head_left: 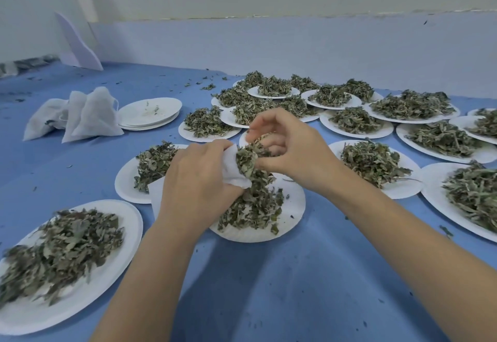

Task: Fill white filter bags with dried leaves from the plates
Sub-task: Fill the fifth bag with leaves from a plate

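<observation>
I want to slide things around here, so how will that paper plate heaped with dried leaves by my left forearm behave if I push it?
The paper plate looks thin, so it is probably light and should slide easily on the smooth blue cloth. Its rim may flex if lifted by one edge. The dried leaves lie loose and heaped, so a quick shove would likely spill some.

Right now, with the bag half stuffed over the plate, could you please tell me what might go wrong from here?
1. The left hand grips the white filter bag while the right hand pushes in a bulky clump of dried green leaves; some may spill past the mouth.
2. Spilled leaves might miss the white paper plate and land on the blue tablecloth, already littered with crumbs.
</observation>
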{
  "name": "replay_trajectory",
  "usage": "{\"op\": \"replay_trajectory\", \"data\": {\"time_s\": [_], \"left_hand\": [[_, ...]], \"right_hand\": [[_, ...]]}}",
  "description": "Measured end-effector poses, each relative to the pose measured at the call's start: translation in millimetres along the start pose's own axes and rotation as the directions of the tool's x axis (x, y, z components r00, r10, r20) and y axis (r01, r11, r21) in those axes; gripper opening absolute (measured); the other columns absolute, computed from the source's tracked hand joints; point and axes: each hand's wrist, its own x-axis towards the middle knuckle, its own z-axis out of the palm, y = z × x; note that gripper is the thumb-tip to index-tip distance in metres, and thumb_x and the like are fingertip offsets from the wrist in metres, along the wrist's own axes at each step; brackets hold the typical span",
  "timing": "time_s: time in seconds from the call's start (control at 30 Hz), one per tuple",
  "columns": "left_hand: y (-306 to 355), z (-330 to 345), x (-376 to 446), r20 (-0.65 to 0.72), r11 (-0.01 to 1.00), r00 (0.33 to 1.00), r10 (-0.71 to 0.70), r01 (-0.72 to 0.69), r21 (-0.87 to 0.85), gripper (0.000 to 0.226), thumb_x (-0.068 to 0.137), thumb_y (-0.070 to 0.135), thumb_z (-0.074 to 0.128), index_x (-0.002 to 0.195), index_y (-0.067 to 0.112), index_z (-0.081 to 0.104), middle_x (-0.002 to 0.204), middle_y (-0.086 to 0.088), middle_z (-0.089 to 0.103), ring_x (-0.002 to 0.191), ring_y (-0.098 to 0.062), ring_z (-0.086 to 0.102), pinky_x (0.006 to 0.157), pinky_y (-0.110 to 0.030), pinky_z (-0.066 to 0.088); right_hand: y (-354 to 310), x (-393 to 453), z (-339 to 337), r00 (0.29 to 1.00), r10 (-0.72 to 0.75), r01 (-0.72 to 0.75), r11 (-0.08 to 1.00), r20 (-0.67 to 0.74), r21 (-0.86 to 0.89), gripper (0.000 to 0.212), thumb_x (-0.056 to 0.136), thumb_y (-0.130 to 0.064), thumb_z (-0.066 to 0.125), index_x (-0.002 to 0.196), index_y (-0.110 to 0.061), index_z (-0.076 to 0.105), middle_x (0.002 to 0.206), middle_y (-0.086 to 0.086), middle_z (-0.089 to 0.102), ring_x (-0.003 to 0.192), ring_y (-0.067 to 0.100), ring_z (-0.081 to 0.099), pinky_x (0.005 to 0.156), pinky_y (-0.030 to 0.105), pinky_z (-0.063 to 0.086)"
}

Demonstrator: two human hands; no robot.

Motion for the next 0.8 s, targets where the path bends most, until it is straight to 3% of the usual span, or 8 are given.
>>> {"op": "replay_trajectory", "data": {"time_s": [0.1,0.23,0.33,0.4,0.53,0.67,0.8], "left_hand": [[3.0,2.5,-1.3,-0.002,0.998,0.998,0.063,-0.063,-0.018,0.046,0.056,0.013,0.075,0.099,-0.001,0.065,0.071,-0.016,0.062,0.068,-0.036,0.057,0.064,-0.041,0.043],[6.5,4.2,-1.0,0.016,0.997,1.000,0.010,-0.009,-0.074,0.043,0.059,0.006,0.076,0.101,0.004,0.065,0.070,-0.008,0.060,0.072,-0.032,0.055,0.067,-0.033,0.035],[4.9,6.3,-1.0,0.032,0.997,0.999,0.000,0.002,-0.083,0.044,0.063,0.005,0.076,0.105,0.002,0.064,0.077,-0.012,0.063,0.080,-0.035,0.056,0.072,-0.035,0.035],[4.0,6.0,0.8,0.043,0.996,0.999,-0.018,0.021,-0.091,0.040,0.068,0.008,0.072,0.107,0.003,0.064,0.075,-0.009,0.061,0.080,-0.034,0.055,0.072,-0.033,0.036],[4.8,2.8,5.4,0.048,0.999,0.998,-0.028,0.030,-0.034,0.025,0.073,0.021,0.060,0.094,0.006,0.065,0.065,-0.005,0.056,0.070,-0.033,0.051,0.062,-0.037,0.037],[5.8,2.1,2.7,0.002,0.997,0.999,-0.042,0.042,-0.061,0.030,0.066,0.015,0.070,0.094,0.005,0.067,0.069,-0.010,0.060,0.073,-0.035,0.054,0.066,-0.038,0.040],[7.6,1.7,1.5,-0.039,0.994,0.997,-0.064,0.060,-0.086,0.040,0.065,0.023,0.068,0.102,0.008,0.067,0.083,-0.012,0.067,0.081,-0.033,0.058,0.071,-0.028,0.033]], "right_hand": [[1.4,-0.9,1.5,1.000,-0.002,0.002,1.000,-0.025,0.013,0.041,0.066,0.002,0.075,0.095,-0.017,0.054,0.076,-0.006,0.064,0.062,0.001,0.055,0.062,0.010,0.046],[-1.7,-4.0,5.7,0.998,0.026,-0.029,0.998,0.062,0.055,0.034,0.078,0.000,0.064,0.103,-0.020,0.055,0.081,-0.001,0.072,0.065,0.008,0.062,0.060,0.020,0.049],[-3.5,-5.5,5.2,0.987,0.081,-0.079,0.997,0.136,-0.017,0.020,0.086,-0.027,0.054,0.104,-0.035,0.055,0.089,0.010,0.071,0.088,0.034,0.060,0.079,0.044,0.048],[-6.3,-6.5,5.2,0.978,0.109,-0.115,0.993,0.180,0.022,0.023,0.080,-0.042,0.053,0.102,-0.038,0.057,0.101,0.019,0.064,0.097,0.033,0.057,0.089,0.046,0.044],[-7.9,-8.4,14.0,0.995,0.018,-0.019,1.000,0.099,0.006,0.032,0.067,-0.038,0.077,0.093,-0.030,0.059,0.088,-0.009,0.067,0.079,0.004,0.060,0.078,0.026,0.048],[-3.5,-7.7,16.2,0.999,-0.032,0.033,0.999,-0.030,0.042,0.004,0.079,-0.020,0.069,0.082,-0.017,0.067,0.078,-0.005,0.067,0.070,0.002,0.060,0.069,0.019,0.049],[-0.4,-5.9,15.1,0.997,-0.024,0.025,1.000,-0.074,0.007,0.006,0.074,-0.013,0.073,0.080,-0.014,0.073,0.084,-0.007,0.063,0.077,0.001,0.059,0.072,0.015,0.050]]}}
